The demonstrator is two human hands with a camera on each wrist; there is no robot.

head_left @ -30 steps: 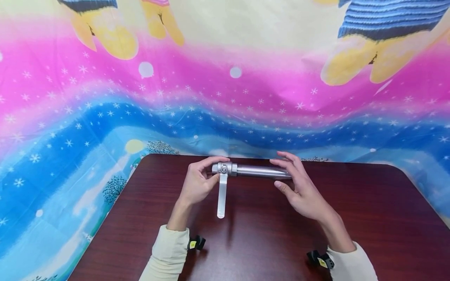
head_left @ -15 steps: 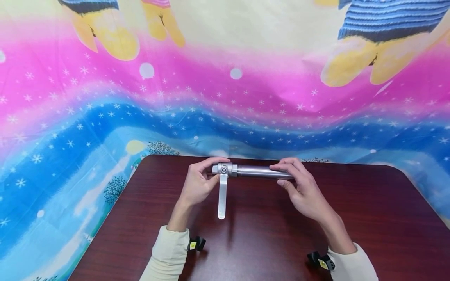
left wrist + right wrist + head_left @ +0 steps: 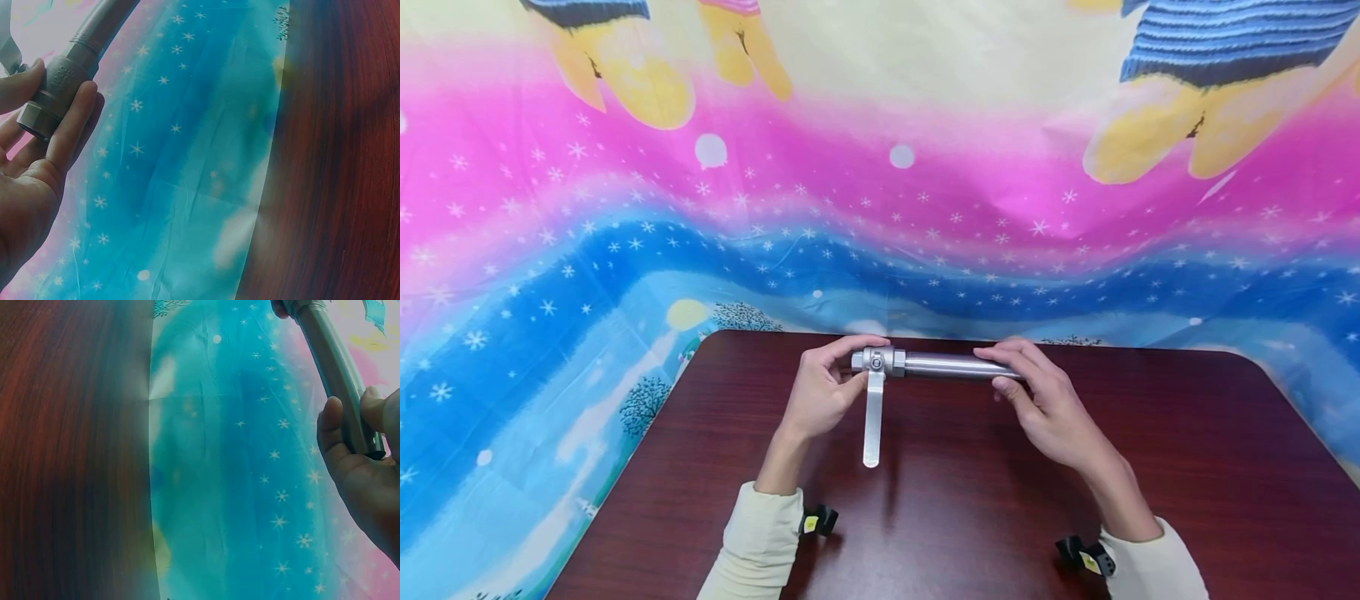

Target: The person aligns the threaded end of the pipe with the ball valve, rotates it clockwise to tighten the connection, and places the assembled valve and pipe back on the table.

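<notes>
Between thumb and fingers, my left hand (image 3: 820, 396) holds the body of a steel ball valve (image 3: 887, 360). Its flat silver lever (image 3: 872, 425) points down toward me. A smooth steel pipe (image 3: 947, 366) runs out of the valve's right end, roughly level above the table. My right hand (image 3: 1051, 407) grips the pipe's far end with thumb and fingertips. The left wrist view shows the thumb and fingers on either side of the valve (image 3: 59, 87), its hex end facing the palm. In the right wrist view, the pipe (image 3: 331, 359) ends between thumb and fingers.
The dark red-brown table (image 3: 955, 517) lies beneath both hands. A colourful snowflake-printed cloth (image 3: 925, 208) hangs behind it and at the sides. Black wrist devices sit by the left cuff (image 3: 820, 521) and right cuff (image 3: 1084, 557).
My right fingers, spread and raised a second ago, have come down and closed round the pipe's right end. The left hand, valve and lever look unmoved.
</notes>
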